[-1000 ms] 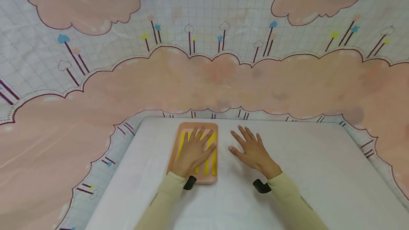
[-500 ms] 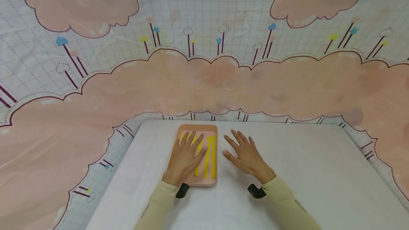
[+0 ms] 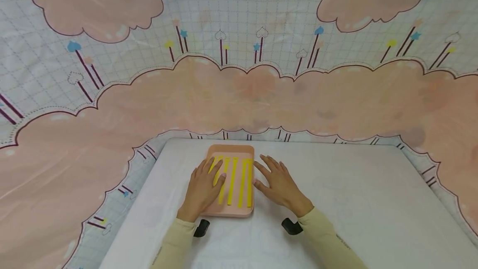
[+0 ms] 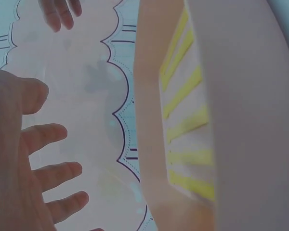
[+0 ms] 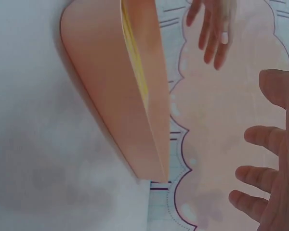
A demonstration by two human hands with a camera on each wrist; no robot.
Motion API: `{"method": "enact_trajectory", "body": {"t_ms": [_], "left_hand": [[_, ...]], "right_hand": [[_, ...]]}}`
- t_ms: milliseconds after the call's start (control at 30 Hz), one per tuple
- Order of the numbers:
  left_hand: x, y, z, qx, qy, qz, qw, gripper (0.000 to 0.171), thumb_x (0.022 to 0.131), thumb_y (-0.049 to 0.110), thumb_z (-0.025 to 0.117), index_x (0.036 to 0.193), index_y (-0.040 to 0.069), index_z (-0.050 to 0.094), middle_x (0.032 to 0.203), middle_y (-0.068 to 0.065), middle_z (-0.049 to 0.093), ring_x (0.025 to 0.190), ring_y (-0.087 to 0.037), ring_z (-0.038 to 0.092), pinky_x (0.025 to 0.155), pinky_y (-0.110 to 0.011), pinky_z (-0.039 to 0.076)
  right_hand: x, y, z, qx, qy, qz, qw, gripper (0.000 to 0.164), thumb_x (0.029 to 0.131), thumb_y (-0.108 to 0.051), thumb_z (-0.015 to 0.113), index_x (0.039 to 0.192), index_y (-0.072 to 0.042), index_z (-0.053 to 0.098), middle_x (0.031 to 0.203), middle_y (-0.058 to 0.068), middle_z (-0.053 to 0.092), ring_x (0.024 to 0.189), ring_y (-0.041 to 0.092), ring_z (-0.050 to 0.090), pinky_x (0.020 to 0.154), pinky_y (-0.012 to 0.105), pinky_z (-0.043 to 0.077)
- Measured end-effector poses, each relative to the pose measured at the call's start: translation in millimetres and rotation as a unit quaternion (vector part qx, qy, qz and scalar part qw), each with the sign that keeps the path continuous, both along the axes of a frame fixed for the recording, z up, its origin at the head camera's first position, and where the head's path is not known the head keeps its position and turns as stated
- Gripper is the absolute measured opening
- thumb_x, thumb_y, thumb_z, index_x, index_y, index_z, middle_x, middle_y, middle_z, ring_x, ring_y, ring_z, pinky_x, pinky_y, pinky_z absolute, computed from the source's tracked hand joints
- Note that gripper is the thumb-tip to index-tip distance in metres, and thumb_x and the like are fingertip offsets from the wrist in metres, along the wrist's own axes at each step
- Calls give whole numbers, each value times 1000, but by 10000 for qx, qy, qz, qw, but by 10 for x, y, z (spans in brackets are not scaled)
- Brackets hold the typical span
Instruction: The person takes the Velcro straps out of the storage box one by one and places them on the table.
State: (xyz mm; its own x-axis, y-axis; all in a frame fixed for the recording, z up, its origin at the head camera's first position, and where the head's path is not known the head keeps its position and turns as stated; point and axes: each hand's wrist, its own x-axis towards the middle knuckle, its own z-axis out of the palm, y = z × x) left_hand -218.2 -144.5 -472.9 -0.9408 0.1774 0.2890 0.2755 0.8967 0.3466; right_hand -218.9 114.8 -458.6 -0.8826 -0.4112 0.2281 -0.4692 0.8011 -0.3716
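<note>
A shallow peach tray (image 3: 231, 148) with rounded corners lies on the white table. Several flat yellow strips (image 3: 232, 182) are laid lengthwise inside it, roughly side by side. Over the tray's left part is my left hand (image 3: 201, 188), fingers spread and hiding some strips. My right hand (image 3: 281, 186) hovers by the tray's right edge, its fingers also spread and its palm down. Neither hand holds anything. In the left wrist view the left hand (image 4: 14, 149) shows apart from the tray wall (image 4: 149, 96); the right wrist view shows the right hand (image 5: 274, 159) likewise apart from it.
The white tabletop (image 3: 354, 186) stretches to the right of the tray and in front of it. Behind and around the table hangs a cloth (image 3: 261, 94) printed with clouds. A black wrist camera (image 3: 201, 228) is strapped below the left hand, another (image 3: 292, 226) below the right.
My left hand has moved left and slightly down across the tray, uncovering more of the yellow strips. My right hand has shifted left, closer to the tray's right edge. The tray stays put.
</note>
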Motion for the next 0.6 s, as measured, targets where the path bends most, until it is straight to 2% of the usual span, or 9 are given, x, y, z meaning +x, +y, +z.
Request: {"method": "enact_trajectory", "body": {"t_ms": [167, 367, 600], "left_hand": [[36, -97, -25, 166, 113, 93, 9998, 50, 100, 36, 51, 146, 17, 48, 154, -16, 40, 144, -40, 32, 110, -62, 32], [75, -207, -20, 476, 292, 251, 9981, 49, 98, 29, 57, 144, 12, 50, 150, -18, 45, 137, -40, 42, 98, -62, 45], [80, -331, -77, 762, -55, 528, 9957, 50, 99, 26, 55, 147, 14, 46, 152, -16, 43, 137, -39, 42, 93, -63, 48]], "right_hand": [[11, -86, -7, -42, -58, 59, 10000, 60, 98, -51, 50, 150, -23, 42, 161, 8, 30, 149, 32, 26, 119, 61, 18], [13, -185, -15, -143, 74, 220, 9996, 58, 98, -50, 51, 149, -23, 43, 159, 9, 34, 147, 32, 30, 119, 58, 20], [18, -300, -24, -219, 207, 483, 9984, 58, 98, -47, 53, 148, -20, 45, 158, 9, 35, 146, 31, 33, 119, 56, 23]]}}
